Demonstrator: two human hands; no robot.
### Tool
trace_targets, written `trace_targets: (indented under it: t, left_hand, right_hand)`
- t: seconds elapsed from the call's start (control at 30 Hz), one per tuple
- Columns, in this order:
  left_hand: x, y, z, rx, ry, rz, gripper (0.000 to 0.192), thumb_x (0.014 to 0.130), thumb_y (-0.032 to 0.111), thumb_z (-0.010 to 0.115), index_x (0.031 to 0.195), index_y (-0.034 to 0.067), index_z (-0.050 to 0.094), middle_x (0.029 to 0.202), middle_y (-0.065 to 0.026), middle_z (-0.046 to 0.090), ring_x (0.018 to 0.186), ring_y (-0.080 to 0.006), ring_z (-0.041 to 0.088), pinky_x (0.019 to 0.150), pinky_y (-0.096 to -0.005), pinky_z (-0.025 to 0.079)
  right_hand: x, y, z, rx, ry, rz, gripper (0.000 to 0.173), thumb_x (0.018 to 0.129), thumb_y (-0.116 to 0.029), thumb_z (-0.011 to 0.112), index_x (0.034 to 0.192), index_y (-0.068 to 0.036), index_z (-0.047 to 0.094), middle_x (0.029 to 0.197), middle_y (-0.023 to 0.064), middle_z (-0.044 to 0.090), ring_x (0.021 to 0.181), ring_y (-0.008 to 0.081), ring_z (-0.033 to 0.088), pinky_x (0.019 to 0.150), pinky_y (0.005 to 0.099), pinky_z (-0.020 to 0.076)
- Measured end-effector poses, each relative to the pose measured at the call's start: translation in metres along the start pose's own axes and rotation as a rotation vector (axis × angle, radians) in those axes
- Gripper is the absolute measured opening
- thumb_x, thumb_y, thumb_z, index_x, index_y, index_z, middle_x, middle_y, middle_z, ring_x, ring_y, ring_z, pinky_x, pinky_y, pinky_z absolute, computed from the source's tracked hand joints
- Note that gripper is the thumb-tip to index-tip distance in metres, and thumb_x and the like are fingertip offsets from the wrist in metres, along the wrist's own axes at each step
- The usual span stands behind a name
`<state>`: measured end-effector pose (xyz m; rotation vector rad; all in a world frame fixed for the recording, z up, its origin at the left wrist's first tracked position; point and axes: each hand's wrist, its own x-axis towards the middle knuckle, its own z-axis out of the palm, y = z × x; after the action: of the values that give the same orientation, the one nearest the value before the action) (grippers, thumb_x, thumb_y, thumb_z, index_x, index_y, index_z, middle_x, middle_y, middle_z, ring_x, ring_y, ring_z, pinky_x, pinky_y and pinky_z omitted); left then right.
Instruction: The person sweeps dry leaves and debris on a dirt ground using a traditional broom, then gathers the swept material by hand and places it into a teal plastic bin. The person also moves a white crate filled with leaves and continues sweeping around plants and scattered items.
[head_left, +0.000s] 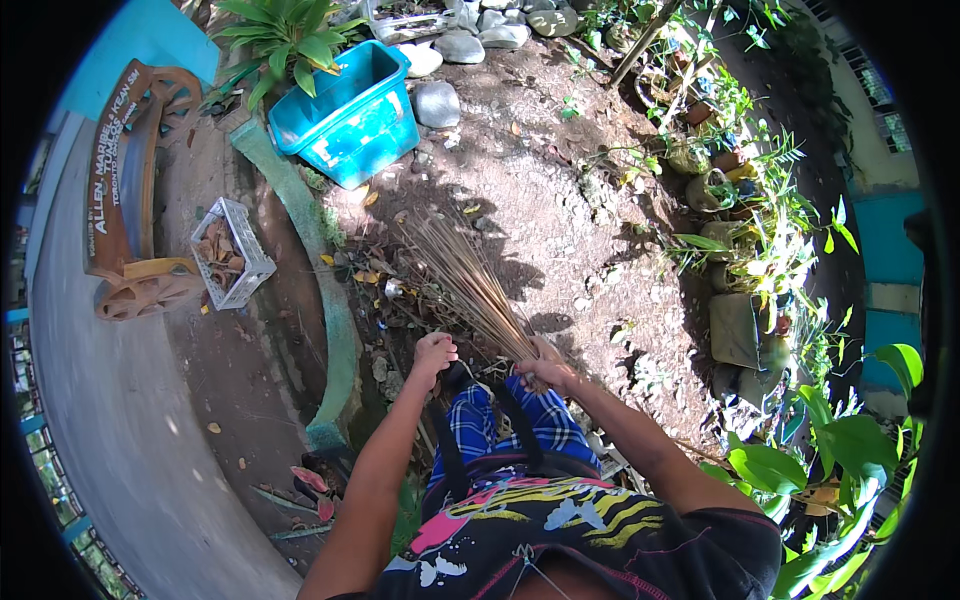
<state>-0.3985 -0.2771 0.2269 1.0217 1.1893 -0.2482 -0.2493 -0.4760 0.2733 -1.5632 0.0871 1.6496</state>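
Observation:
My right hand (546, 367) is shut around the bound end of a stick broom (469, 285) made of thin brown ribs. The broom's bristles fan out up and to the left, over soil and leaf litter (382, 274). My left hand (435, 355) is held in front of my left knee, fingers curled in. I can make out nothing held in it, though its palm side is hidden. A small dark object (454, 376), too shaded to name, shows just below that hand. Both hands are apart from each other.
A turquoise plastic bin (352, 112) stands at the upper left beside stones (436, 105). Left of a low green curved curb (337, 337), a white crate (238, 262) holds dry leaves. A wooden bench (120, 172) bears writing. Potted plants (712, 191) line the right side.

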Motion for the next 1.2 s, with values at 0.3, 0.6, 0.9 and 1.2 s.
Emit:
trace_targets:
  t: [0.3, 0.6, 0.9, 1.2]
  left_hand:
    - [0.035, 0.092, 0.068, 0.069, -0.183, 0.143, 0.024, 0.088, 0.018, 0.047, 0.107, 0.005, 0.053, 0.089, -0.0056, 0.061, 0.074, -0.0123, 0.059, 0.065, -0.0268, 0.046]
    - [0.116, 0.129, 0.108, 0.081, -0.012, -0.057, 0.019, 0.086, 0.015, 0.049, 0.101, 0.005, 0.055, 0.08, -0.0046, 0.061, 0.066, -0.0111, 0.059, 0.052, -0.0223, 0.045]
    - [0.194, 0.233, 0.233, 0.026, -0.16, -0.033, 0.045, 0.086, 0.031, 0.053, 0.123, 0.008, 0.044, 0.108, -0.008, 0.056, 0.095, -0.0202, 0.056, 0.079, -0.0406, 0.044]
    - [0.191, 0.239, 0.257, -0.058, -0.124, -0.146, 0.042, 0.09, 0.032, 0.049, 0.12, 0.004, 0.041, 0.109, -0.0111, 0.055, 0.093, -0.0233, 0.059, 0.079, -0.0426, 0.045]
  right_hand:
    - [0.043, -0.056, -0.049, -0.065, 0.137, -0.161, 0.059, 0.07, -0.012, 0.071, 0.119, 0.004, 0.042, 0.089, 0.014, 0.059, 0.071, 0.0161, 0.058, 0.061, 0.0274, 0.0482]
    - [0.11, -0.169, -0.201, 0.155, 0.355, -0.303, 0.072, 0.073, -0.007, 0.063, 0.132, -0.007, 0.023, 0.092, 0.016, 0.056, 0.064, 0.0202, 0.057, 0.053, 0.0265, 0.0502]
    - [0.237, -0.221, -0.328, -0.028, -0.031, -0.321, 0.041, 0.082, -0.011, 0.052, 0.12, -0.005, 0.04, 0.082, 0.0099, 0.059, 0.063, 0.0173, 0.057, 0.052, 0.0288, 0.0488]
    - [0.088, -0.228, -0.326, -0.052, 0.014, -0.267, 0.078, 0.075, -0.011, 0.064, 0.139, -0.011, 0.019, 0.085, 0.0114, 0.057, 0.055, 0.0152, 0.056, 0.047, 0.0264, 0.0479]
